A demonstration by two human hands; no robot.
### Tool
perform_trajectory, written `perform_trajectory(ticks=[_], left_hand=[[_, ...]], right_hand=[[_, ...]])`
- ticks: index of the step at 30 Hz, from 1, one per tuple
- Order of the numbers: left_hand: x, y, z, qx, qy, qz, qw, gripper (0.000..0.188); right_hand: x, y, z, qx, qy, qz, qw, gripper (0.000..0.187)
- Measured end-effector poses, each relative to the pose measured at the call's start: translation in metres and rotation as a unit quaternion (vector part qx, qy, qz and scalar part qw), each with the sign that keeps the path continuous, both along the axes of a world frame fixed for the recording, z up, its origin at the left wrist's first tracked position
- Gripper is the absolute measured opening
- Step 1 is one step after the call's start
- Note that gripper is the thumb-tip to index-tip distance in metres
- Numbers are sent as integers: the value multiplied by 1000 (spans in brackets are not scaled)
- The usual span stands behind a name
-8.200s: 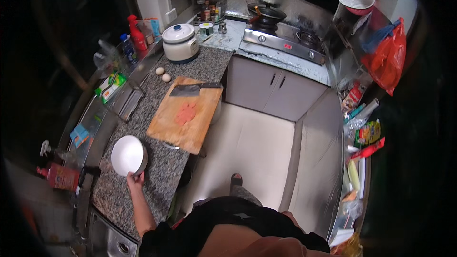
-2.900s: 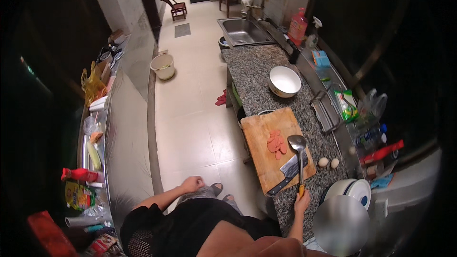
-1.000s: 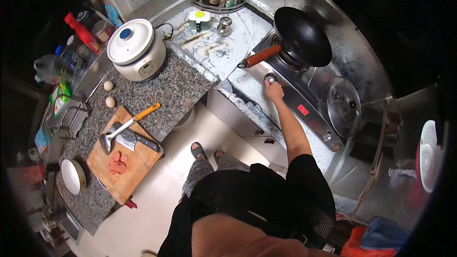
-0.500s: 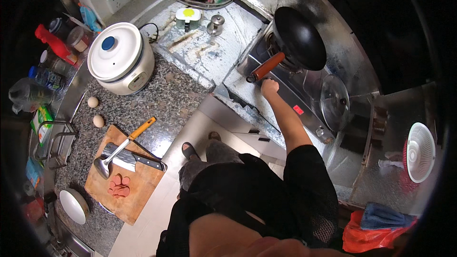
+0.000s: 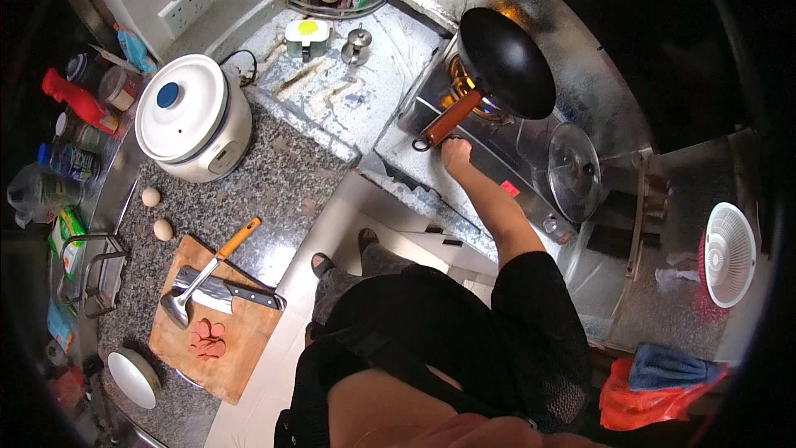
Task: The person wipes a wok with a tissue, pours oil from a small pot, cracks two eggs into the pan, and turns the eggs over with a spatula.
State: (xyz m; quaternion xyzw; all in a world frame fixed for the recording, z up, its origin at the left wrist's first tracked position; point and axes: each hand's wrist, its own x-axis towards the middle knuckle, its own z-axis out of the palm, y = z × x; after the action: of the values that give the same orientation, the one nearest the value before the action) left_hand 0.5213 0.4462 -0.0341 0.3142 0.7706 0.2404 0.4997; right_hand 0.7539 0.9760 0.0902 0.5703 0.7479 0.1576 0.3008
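My right hand [image 5: 456, 153] is closed at the front panel of the gas stove [image 5: 489, 164], just below the wok handle. The stove knob in its fingers is hidden. Above it a black wok [image 5: 510, 66] with a reddish-brown wooden handle [image 5: 450, 120] rests on the burner, and an orange-yellow flame [image 5: 462, 87] glows beneath its near side. A glass lid [image 5: 575, 170] lies on the stove's right part, near a second knob [image 5: 550, 223]. My left hand is out of sight; only bare skin of an arm shows at the lower edge.
On the left counter, a cutting board [image 5: 257, 332] bears sliced sausage [image 5: 207, 340], a cleaver [image 5: 207, 290] and a ladle [image 5: 236, 241]. Nearby are two eggs [image 5: 163, 230], a white bowl [image 5: 134, 377] and a white electric cooker [image 5: 186, 141]. A white colander [image 5: 730, 255] stands far right.
A flame has appeared under the wok, where the burner was dark before. My right hand stays at the knob, and the whole view has shifted slightly.
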Motion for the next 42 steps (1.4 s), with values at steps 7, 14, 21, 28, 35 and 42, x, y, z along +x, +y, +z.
perform_trajectory(ticks=[7,14,21,28,35,42], left_hand=[[-46,144,156,84,-29,-206,974,27],[-21,365,328,335,7,-229,914,46],[72,472,327,137,254,-417,862,70],[71,492,305,232,224,-381,867,39],[58,505,288,251,179,-393,866,36],[63,492,313,213,183,-386,879,36]], right_hand=[[11,-2,-4,4,59,43,997,16],[11,3,-18,-12,88,30,996,14],[7,8,-36,-37,61,47,996,13],[-4,9,-24,-63,-27,23,997,15],[-8,10,-36,-26,-60,14,998,11],[0,14,-44,-55,-8,7,998,8]])
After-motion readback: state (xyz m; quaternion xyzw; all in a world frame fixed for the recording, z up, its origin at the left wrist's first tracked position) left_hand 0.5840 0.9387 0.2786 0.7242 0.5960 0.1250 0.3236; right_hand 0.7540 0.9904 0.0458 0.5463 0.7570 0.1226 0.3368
